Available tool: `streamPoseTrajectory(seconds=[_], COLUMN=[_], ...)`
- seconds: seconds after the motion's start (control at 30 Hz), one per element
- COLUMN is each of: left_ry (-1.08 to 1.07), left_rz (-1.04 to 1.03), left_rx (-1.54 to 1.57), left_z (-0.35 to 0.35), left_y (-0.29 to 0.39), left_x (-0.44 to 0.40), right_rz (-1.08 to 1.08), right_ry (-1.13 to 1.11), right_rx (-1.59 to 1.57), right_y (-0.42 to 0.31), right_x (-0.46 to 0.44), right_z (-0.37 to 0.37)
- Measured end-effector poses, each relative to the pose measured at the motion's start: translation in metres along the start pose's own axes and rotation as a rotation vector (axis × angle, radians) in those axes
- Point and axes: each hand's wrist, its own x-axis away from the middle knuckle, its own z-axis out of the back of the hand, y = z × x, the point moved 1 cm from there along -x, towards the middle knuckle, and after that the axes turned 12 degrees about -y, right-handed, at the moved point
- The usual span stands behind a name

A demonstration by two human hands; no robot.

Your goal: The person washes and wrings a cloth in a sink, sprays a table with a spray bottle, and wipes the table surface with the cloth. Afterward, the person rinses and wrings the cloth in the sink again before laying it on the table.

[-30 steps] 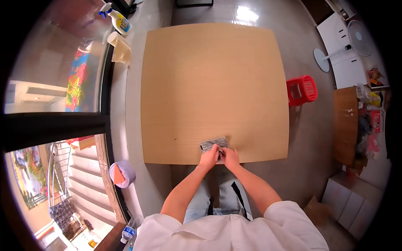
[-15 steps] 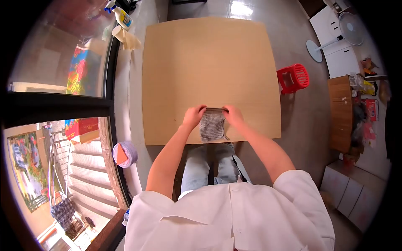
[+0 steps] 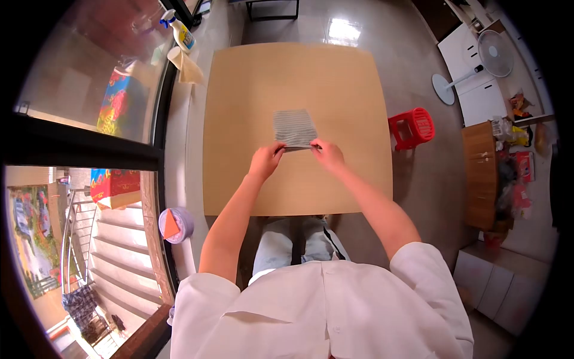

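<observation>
A grey striped cloth (image 3: 295, 126) is spread above the middle of the wooden table (image 3: 239, 185), its far end pointing away from me. My left hand (image 3: 267, 160) pinches the near left corner of the cloth. At the near right corner, my right hand (image 3: 328, 157) grips the same edge. That edge is pulled fairly straight between my two hands. Whether the far part of the cloth touches the table I cannot tell.
A red plastic stool (image 3: 412, 128) stands right of the table. On the left ledge are a spray bottle (image 3: 182, 36), a beige roll (image 3: 186, 66) and a round lilac container (image 3: 177, 225). A white fan (image 3: 495, 54) stands at the back right.
The cloth was bunched at the table's near edge, then hung open toward me from my hands. Now it extends away from me, farther in over the table, with both hands still holding its edge.
</observation>
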Motion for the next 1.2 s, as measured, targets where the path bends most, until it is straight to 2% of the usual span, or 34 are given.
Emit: streamPoseTrajectory(seconds=[0.17, 0.33, 0.43, 0.53, 0.6, 0.7, 0.73, 0.8, 0.83, 0.9, 0.93, 0.97, 1.03, 1.2], left_ry=[-0.06, -0.418, -0.472, -0.415, -0.365, -0.173, -0.176, 0.104, 0.101, 0.119, 0.032, 0.036, -0.134, -0.087], left_rz=[0.045, 0.172, 0.237, 0.239, 0.272, 0.342, 0.344, 0.266, 0.269, 0.229, 0.256, 0.257, 0.172, 0.12], left_rx=[0.085, 0.049, 0.087, 0.072, 0.077, 0.233, 0.231, 0.238, 0.237, -0.012, 0.044, 0.039, -0.156, -0.369], left_z=[-0.077, -0.156, -0.172, -0.167, -0.153, -0.123, -0.122, -0.126, -0.132, -0.147, -0.155, -0.163, -0.18, -0.201], left_y=[-0.053, -0.089, -0.09, -0.087, -0.085, -0.079, -0.082, -0.086, -0.088, -0.093, -0.094, -0.095, -0.099, -0.109], left_x=[0.024, 0.071, 0.084, 0.078, 0.056, 0.02, 0.01, -0.005, -0.006, -0.005, -0.002, 0.001, 0.005, -0.018], right_rz=[-0.144, -0.262, -0.281, -0.301, -0.262, -0.239, -0.241, -0.203, -0.205, -0.228, -0.226, -0.164, -0.095, 0.07], right_ry=[-0.144, -0.356, -0.396, -0.43, -0.355, -0.271, -0.272, -0.105, -0.108, -0.107, -0.106, -0.134, -0.158, -0.305], right_rx=[0.015, 0.041, -0.015, -0.045, -0.177, -0.151, -0.154, 0.019, 0.016, 0.141, 0.138, 0.187, 0.23, 0.411], right_y=[0.04, 0.09, 0.091, 0.089, 0.089, 0.078, 0.073, 0.066, 0.065, 0.063, 0.069, 0.075, 0.083, 0.086], right_x=[0.032, 0.092, 0.11, 0.1, 0.073, 0.028, 0.018, 0.003, 0.003, 0.004, 0.008, 0.013, 0.021, 0.012], right_z=[-0.055, -0.111, -0.115, -0.103, -0.099, -0.088, -0.087, -0.087, -0.091, -0.1, -0.109, -0.116, -0.13, -0.146])
